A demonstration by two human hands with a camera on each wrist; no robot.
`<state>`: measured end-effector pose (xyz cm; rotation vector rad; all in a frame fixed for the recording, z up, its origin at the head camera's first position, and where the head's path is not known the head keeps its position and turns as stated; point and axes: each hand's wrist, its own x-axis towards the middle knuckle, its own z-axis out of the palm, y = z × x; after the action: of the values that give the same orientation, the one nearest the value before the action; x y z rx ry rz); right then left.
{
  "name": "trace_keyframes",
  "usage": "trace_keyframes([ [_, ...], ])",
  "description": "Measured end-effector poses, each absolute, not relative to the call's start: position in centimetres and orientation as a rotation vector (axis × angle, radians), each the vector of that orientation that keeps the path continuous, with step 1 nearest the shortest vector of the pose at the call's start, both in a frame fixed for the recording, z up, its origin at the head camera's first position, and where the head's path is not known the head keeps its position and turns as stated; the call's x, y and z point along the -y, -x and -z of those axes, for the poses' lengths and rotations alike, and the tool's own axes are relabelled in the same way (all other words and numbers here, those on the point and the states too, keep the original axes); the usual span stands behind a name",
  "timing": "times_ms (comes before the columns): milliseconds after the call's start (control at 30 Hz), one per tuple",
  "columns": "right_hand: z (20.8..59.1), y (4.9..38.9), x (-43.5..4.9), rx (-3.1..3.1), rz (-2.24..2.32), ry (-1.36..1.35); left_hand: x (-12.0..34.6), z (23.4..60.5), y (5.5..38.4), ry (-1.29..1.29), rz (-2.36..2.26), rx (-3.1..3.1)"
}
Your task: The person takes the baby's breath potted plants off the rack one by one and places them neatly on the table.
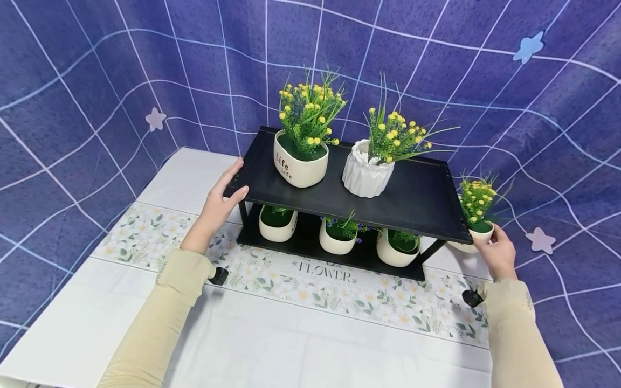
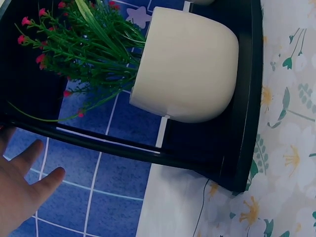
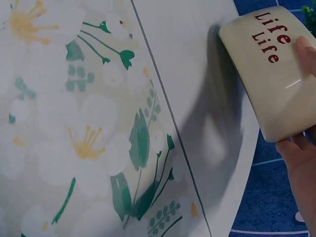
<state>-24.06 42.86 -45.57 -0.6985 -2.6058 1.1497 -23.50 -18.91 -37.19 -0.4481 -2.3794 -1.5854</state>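
Partly cropped, right-wrist view: fingers (image 3: 295, 151), gripped pot (image 3: 274, 81) | head view: lower plants (image 1: 342, 228) half-hidden

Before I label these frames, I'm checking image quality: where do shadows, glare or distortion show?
Right wrist view: soft shadow on the white table covering, small glare streak on the held pot; left wrist view: dim, black shelf edges look bowed; head view: brighter, grid lines on the blue backdrop curve.
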Motion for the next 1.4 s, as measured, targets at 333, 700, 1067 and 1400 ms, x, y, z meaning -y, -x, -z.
trace_keyframes([
  [333,45.9,24.0,-43.4,2.648,-1.154,0.588,19.0,37.5,23.7,0.45,1.59,2.37],
  [700,46.6,23.9,-43.6,2.558,-1.37,0.739,20.0,40.0,25.5,0.45,1.568,2.355],
  [1067,47.1,23.6,-43.5,2.559,-1.202,0.774,18.8,37.1,23.4,0.456,1.58,2.379],
  [1400,47.1,23.8,-42.9,2.405,-1.073,0.88,18.8,37.0,23.3,0.464,1.576,2.368],
])
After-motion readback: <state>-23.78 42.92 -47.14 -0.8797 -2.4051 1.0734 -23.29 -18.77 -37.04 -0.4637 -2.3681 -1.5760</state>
